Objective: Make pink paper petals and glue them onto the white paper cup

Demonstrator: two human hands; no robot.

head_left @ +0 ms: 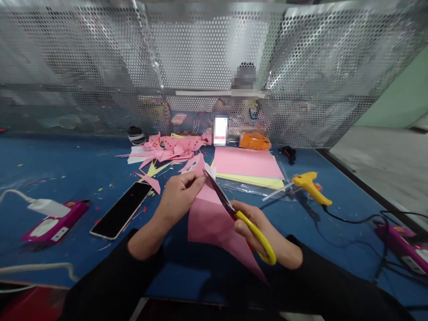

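Between my thumb and fingers, my left hand [177, 198] pinches a sheet of pink paper [210, 218] near its upper left edge. The sheet hangs down over the table's front, with a pointed lower right corner. My right hand [259, 225] is closed around the yellow handle of a pair of scissors [256, 234]. Their blades point up and left and lie along the paper's right side, tips close to my left thumb. Whether the blades are fully closed is hard to tell. Pink scraps [174, 151] lie piled just beyond my left hand.
A phone [122, 211] and a purple power strip [56, 223] lie at left. Stacked pink and yellow sheets [247, 162] are behind my right hand. A yellow glue gun [310, 187] with a cord lies right, near another purple strip [403, 245]. A perforated metal screen [200, 53] stands behind.
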